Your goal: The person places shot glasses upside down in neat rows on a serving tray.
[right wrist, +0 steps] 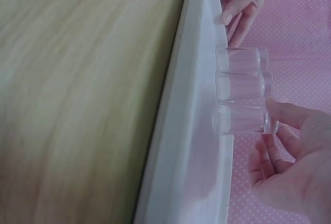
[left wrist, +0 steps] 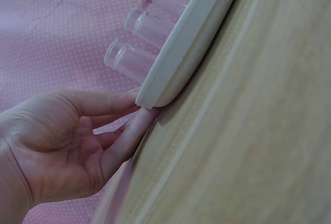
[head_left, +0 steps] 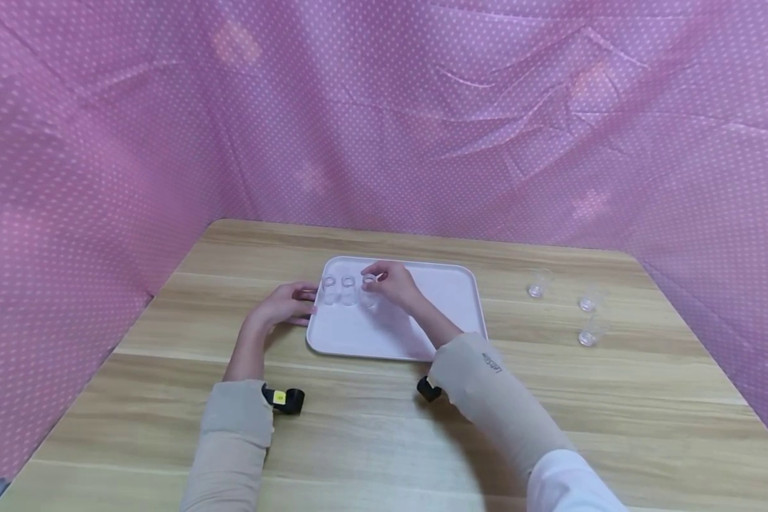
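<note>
The right hand pinches one of three ten-o'clock glasses on the tray; the left hand clamps its rim. Head view alone shows three tumblers at three o'clock.

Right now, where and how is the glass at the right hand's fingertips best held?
Probably pinch the glass by its raised base, coming from its right: it stands mouth down on the tray, another glass close on its left, open tray on its right.
</note>
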A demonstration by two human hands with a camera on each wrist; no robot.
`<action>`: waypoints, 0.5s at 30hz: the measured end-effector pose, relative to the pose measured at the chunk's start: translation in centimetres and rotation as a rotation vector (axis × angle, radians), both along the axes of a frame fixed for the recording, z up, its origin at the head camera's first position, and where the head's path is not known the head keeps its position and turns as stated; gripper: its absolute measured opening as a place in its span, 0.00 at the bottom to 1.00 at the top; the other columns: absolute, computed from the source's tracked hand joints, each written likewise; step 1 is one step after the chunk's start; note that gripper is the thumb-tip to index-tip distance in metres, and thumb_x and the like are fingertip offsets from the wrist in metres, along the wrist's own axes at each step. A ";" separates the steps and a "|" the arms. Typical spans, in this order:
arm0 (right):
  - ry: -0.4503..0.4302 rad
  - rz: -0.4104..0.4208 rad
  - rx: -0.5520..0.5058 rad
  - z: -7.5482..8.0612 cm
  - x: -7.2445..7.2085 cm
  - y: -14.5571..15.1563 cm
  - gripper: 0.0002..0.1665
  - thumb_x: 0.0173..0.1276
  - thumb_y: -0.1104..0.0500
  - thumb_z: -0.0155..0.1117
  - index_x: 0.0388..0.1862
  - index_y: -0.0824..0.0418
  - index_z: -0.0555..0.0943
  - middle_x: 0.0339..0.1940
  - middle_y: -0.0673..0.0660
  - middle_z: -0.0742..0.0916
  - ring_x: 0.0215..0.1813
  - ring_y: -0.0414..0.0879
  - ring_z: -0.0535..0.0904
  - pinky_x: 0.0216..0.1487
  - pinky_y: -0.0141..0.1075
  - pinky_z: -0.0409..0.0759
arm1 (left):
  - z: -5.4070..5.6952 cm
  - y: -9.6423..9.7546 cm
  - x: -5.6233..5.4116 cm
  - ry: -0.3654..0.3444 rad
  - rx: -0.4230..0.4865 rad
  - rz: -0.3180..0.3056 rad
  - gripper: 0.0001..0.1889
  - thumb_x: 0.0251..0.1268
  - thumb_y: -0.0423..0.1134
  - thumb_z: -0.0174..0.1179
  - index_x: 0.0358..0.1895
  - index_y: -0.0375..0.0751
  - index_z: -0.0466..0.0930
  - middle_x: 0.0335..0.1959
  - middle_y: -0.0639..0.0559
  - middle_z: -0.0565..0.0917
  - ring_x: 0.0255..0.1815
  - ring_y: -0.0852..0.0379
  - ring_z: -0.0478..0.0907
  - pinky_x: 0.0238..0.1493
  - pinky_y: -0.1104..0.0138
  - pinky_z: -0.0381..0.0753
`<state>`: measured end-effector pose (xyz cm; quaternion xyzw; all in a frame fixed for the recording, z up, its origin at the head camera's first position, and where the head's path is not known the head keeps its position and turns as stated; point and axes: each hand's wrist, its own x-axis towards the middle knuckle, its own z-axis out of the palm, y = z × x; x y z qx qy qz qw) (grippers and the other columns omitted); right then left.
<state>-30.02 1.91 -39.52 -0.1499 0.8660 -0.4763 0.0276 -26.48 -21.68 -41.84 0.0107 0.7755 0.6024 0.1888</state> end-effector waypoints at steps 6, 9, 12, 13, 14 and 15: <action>0.018 0.005 -0.006 -0.2 0.0 -0.3 0.15 0.52 0.66 0.70 0.41 0.63 0.84 0.38 0.55 0.84 0.35 0.44 0.74 0.34 0.29 0.73 | 0.1 0.1 0.1 0.002 -0.004 -0.004 0.30 0.59 0.24 0.55 0.66 0.29 0.57 0.59 0.31 0.65 0.51 0.41 0.72 0.44 0.61 0.81; 0.020 0.013 -0.001 -0.2 0.0 -0.4 0.15 0.52 0.66 0.70 0.42 0.62 0.84 0.39 0.55 0.84 0.36 0.43 0.74 0.33 0.29 0.73 | 0.2 0.2 0.2 0.000 -0.008 -0.001 0.30 0.59 0.24 0.55 0.66 0.29 0.57 0.59 0.32 0.65 0.51 0.41 0.72 0.45 0.61 0.81; 0.030 0.020 0.012 -0.2 0.0 -0.5 0.15 0.52 0.65 0.70 0.42 0.62 0.84 0.38 0.55 0.84 0.35 0.43 0.74 0.34 0.29 0.73 | 0.2 0.2 0.2 0.000 -0.013 0.004 0.31 0.59 0.24 0.55 0.66 0.29 0.56 0.59 0.32 0.65 0.51 0.42 0.72 0.45 0.61 0.81; 0.032 0.021 0.015 -0.2 -0.1 -0.5 0.15 0.52 0.65 0.70 0.42 0.62 0.84 0.37 0.55 0.83 0.35 0.43 0.74 0.34 0.29 0.73 | 0.2 0.2 0.2 0.000 -0.016 0.008 0.31 0.59 0.24 0.55 0.66 0.29 0.57 0.59 0.32 0.65 0.51 0.42 0.72 0.45 0.61 0.81; 0.032 0.021 0.019 -0.2 -0.1 -0.5 0.15 0.52 0.65 0.70 0.41 0.62 0.84 0.37 0.55 0.83 0.35 0.43 0.74 0.34 0.29 0.73 | 0.2 0.2 0.2 -0.001 -0.016 0.012 0.31 0.59 0.24 0.55 0.66 0.30 0.57 0.59 0.32 0.66 0.51 0.43 0.72 0.45 0.61 0.81; 0.034 0.021 0.022 -0.2 -0.1 -0.5 0.15 0.52 0.65 0.70 0.41 0.62 0.83 0.37 0.55 0.84 0.35 0.43 0.74 0.35 0.30 0.73 | 0.2 0.2 0.2 -0.002 -0.016 0.014 0.31 0.59 0.24 0.55 0.66 0.30 0.57 0.59 0.32 0.66 0.51 0.43 0.72 0.45 0.61 0.81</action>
